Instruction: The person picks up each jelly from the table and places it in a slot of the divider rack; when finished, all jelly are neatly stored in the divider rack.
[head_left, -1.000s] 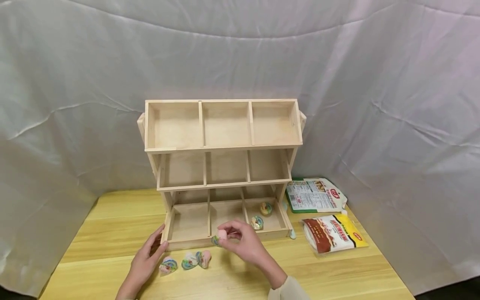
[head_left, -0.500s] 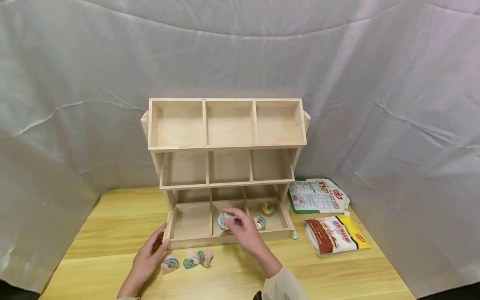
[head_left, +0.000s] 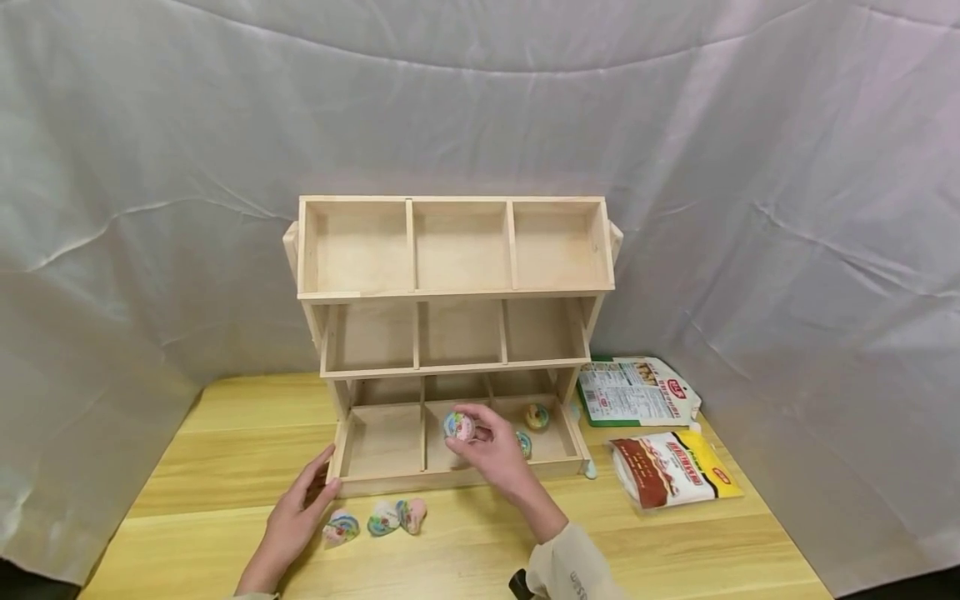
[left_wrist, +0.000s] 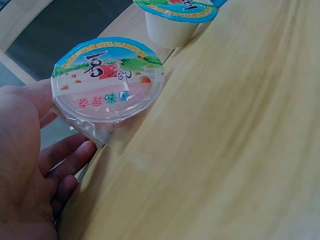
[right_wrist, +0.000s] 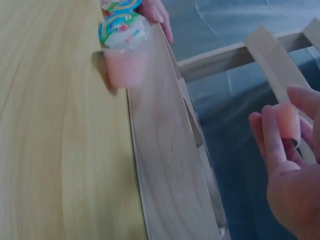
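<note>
My right hand (head_left: 501, 462) pinches a small jelly cup (head_left: 459, 426) over the middle compartment of the wooden shelf's bottom tray (head_left: 450, 481); in the right wrist view its pink body (right_wrist: 287, 121) shows between thumb and fingers. My left hand (head_left: 288, 523) rests at the tray's front left corner, fingers relaxed along its side. Before the tray lie three lidded cups: one (head_left: 341, 527) near my left thumb, then a pair (head_left: 382, 519) (head_left: 411, 516) side by side. Two cups (head_left: 536, 416) (head_left: 523, 445) sit in the right compartment, the nearer partly hidden by my right hand.
Above the bottom tray, the shelf has a middle tier (head_left: 454, 370) and a top tier (head_left: 456, 293), each with three compartments. Right of it lie a green and white packet (head_left: 637, 392) and a red, white and yellow bag (head_left: 671, 468). Grey cloth (head_left: 450, 125) hangs behind.
My right hand has carried the cup from the bottom tray's front edge up and back over the middle compartment. My left hand stays at the corner. The head view has shifted slightly.
</note>
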